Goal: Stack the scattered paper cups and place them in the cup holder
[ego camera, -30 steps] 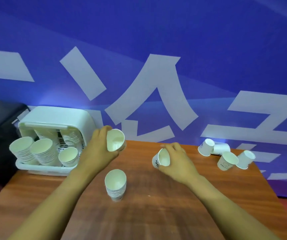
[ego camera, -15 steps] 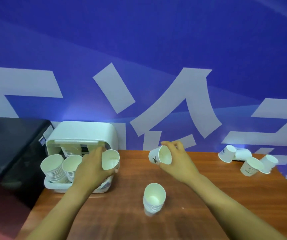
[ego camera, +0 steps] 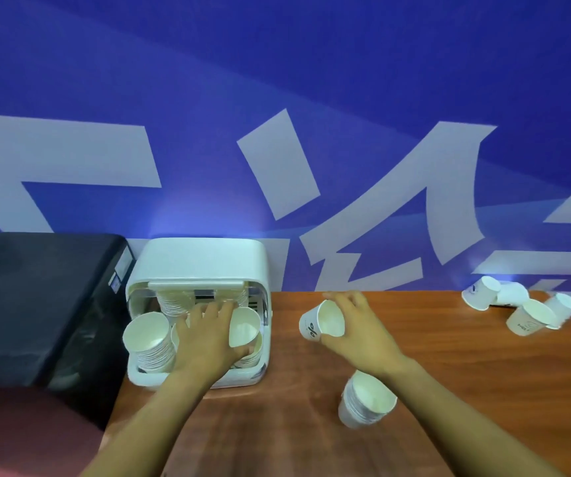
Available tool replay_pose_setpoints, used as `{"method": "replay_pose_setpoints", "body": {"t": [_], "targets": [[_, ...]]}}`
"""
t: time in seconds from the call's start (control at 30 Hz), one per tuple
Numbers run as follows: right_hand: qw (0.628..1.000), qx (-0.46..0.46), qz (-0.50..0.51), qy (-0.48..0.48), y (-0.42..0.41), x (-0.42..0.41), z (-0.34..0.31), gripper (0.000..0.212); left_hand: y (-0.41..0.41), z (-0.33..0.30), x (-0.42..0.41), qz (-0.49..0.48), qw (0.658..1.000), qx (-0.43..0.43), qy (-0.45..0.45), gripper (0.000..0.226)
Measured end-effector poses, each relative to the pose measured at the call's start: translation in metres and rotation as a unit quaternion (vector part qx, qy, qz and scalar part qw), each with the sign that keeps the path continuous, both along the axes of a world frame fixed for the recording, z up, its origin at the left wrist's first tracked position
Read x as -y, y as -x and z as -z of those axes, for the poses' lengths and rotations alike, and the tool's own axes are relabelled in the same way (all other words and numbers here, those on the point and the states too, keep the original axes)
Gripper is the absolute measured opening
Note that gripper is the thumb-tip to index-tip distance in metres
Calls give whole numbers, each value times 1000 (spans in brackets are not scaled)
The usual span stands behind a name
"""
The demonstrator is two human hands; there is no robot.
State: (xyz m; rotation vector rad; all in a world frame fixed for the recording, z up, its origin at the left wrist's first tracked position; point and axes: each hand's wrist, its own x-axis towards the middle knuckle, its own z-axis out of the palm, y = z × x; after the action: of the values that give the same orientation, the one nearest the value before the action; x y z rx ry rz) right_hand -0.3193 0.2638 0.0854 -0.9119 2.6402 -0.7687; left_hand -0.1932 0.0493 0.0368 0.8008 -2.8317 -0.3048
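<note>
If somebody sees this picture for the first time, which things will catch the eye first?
First the blue wall with big white letters. Then the two hands over the wooden table: the left hand puts a cup into the white cup holder, the right hand holds another cup.

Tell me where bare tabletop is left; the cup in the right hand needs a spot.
Bare wood lies between the cup holder and the short stack, also between the right hand and the scattered cups. The holder is crowded, with the left hand in it.
</note>
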Motion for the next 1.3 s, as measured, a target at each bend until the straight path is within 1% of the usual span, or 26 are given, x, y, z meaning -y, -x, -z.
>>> {"method": "replay_pose_setpoints", "body": {"t": [0.07,0.2,0.27,0.47,0.57,0.67,0.73,0.8,0.93,1.1,1.2,1.3], "targets": [[1000,2,6,-3,4,3,0,70,5,9,2,13,1000,14,-8,76],[1000,9,14,-11,10,8,8,70,13,20,4,35,995,96,-19,85],[1000,19,12,-14,11,12,13,71,15,22,6,39,993,107,-27,91],[999,-5,-33,-1,2,43,14,68,2,16,15,20,994,103,-34,93],[998,-7,-64,6,-7,64,13,66,-6,10,20,15,994,104,-29,91],[996,-10,-86,-5,-16,81,18,67,-12,6,21,8,995,92,-44,87],[996,-8,-92,-13,-19,90,22,67,-15,4,22,5,995,75,-61,87],[995,-6,-93,-21,-22,97,28,67,-18,4,22,4,995,77,-61,89],[995,-13,-95,-35,-25,106,37,75,-21,2,23,-2,995,77,-60,89],[994,-18,-100,-46,-21,100,29,77,-23,-4,22,-1,995,70,-71,87],[994,-25,-93,-53,-19,83,21,70,-22,-9,14,6,996,56,-71,82],[993,-21,-82,-78,-16,60,15,51,-20,-12,0,27,996,2,-85,73]]}}
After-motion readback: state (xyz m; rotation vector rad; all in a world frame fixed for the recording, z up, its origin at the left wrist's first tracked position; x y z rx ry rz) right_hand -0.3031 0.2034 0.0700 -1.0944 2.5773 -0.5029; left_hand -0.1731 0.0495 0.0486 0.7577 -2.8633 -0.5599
